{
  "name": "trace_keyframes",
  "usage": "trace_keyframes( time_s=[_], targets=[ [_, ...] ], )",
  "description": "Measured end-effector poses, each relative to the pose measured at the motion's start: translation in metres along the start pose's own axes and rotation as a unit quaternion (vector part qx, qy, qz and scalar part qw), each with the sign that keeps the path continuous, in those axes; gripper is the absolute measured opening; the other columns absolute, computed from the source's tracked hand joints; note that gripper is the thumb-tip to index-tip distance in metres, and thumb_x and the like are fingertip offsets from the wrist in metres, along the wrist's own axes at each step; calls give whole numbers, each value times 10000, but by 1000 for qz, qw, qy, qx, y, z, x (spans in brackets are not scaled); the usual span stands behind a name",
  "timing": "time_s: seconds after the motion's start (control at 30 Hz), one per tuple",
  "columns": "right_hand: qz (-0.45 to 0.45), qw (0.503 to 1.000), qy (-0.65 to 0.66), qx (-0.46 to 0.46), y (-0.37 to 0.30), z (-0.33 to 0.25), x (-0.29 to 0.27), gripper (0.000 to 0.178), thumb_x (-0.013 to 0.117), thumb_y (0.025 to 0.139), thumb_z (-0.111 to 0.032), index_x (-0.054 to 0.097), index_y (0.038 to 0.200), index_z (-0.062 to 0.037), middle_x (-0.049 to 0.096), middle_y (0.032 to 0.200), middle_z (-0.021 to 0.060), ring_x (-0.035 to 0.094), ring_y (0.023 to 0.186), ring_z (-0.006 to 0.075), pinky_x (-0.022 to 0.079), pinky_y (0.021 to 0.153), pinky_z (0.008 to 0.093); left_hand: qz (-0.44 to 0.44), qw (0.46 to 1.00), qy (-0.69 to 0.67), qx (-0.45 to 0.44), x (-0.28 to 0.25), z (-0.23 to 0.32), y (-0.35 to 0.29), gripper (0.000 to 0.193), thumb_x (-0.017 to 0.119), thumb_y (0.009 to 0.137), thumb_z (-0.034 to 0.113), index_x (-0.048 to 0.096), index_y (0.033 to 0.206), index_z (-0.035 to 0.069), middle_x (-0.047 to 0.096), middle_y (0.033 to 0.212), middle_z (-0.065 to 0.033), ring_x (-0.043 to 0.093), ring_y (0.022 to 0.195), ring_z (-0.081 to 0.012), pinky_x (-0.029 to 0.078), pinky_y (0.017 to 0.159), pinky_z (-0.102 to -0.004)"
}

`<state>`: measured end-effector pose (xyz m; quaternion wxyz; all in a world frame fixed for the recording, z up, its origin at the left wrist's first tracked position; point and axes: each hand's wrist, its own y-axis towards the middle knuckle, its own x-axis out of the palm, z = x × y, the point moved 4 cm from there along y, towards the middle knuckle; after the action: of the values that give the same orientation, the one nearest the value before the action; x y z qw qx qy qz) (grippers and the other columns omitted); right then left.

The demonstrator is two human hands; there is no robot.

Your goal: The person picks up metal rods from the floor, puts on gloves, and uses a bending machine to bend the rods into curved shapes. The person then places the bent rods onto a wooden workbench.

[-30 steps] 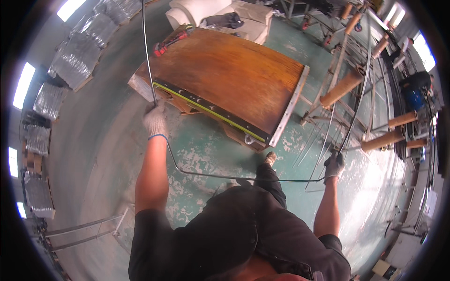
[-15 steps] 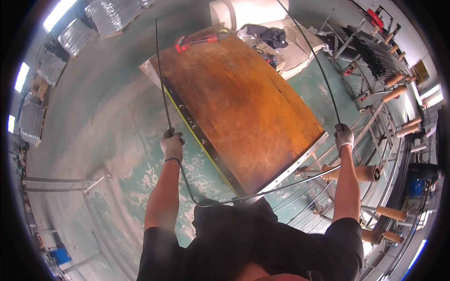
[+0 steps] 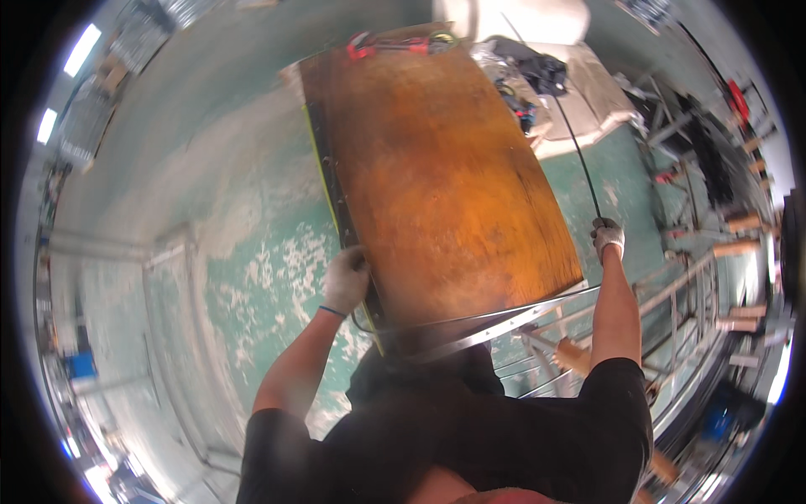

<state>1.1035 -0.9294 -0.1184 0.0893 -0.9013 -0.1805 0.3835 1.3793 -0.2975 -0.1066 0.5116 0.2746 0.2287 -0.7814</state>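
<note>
A thin dark metal rod (image 3: 578,155), bent into a wide U, spans both my hands. Its right leg runs up and away past the board's right side, and its cross part passes along the near edge of the orange-brown board (image 3: 445,176). My right hand (image 3: 609,239), in a pale work glove, is closed round the right leg, apart from the board. My left hand (image 3: 346,281), gloved too, is closed at the board's left edge strip. A bend of the rod comes out just below it; the left leg beyond that hand is blurred and hard to make out.
A red tool (image 3: 390,46) lies at the board's far end. Beyond the far right corner are a beige padded surface (image 3: 588,109) with dark cloth (image 3: 537,67) and a white roll (image 3: 529,17). Metal racks (image 3: 672,302) with cardboard tubes stand at right.
My left hand has moved right and slightly up the view to the board's left edge, bringing the rod with it. My right hand still holds its leg. The whole view has turned.
</note>
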Motion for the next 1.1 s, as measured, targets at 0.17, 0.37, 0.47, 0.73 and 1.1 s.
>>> trace_keyframes(
  time_s=[0.17, 0.37, 0.47, 0.73, 1.1],
  targets=[
    [-54, 997, -4, -61, 92, -5, 30, 299, 693, 991, -244, 773, 1207, -53, 718, 784, 59, 632, 643, 160, 499, 598, 342, -258, 952, 164, -1, 80, 54, -108, 306, 712, 856, 112, 782, 1151, 70, 739, 1194, -185, 678, 1158, -374, 544, 1014, -477],
    [-129, 981, -84, -114, 162, 24, 22, 465, 677, 905, -69, 699, 1367, -14, 785, 1031, 119, 704, 758, 195, 566, 678, 342, -165, 956, 240, 5, 121, 70, -157, 327, 720, 820, 115, 759, 1144, 118, 701, 1163, -113, 632, 1153, -352, 513, 1018, -474],
    [-194, 971, -82, -112, 167, 36, 20, 535, 656, 865, 23, 672, 1399, 1, 783, 1113, 129, 715, 801, 193, 585, 686, 331, -168, 941, 292, -9, 140, 71, -160, 150, 710, 843, 140, 761, 980, 106, 689, 1085, -136, 654, 1101, -358, 537, 930, -491],
    [-210, 977, -27, -36, 106, 96, 1, 616, 655, 873, 3, 594, 1486, -6, 759, 1168, 149, 730, 866, 240, 600, 694, 360, -152, 947, 276, -56, 163, 87, -184, 181, 719, 914, 247, 736, 969, 75, 702, 1022, -161, 699, 1004, -368, 561, 852, -514],
    [-171, 978, -12, 122, 81, 169, -12, 537, 686, 890, -36, 611, 1421, -40, 776, 1042, 154, 770, 858, 253, 589, 671, 376, -140, 942, 305, -23, 166, 70, -198, 222, 768, 807, 247, 759, 1006, 148, 696, 1043, -126, 674, 1073, -335, 562, 911, -473]
  ],
)
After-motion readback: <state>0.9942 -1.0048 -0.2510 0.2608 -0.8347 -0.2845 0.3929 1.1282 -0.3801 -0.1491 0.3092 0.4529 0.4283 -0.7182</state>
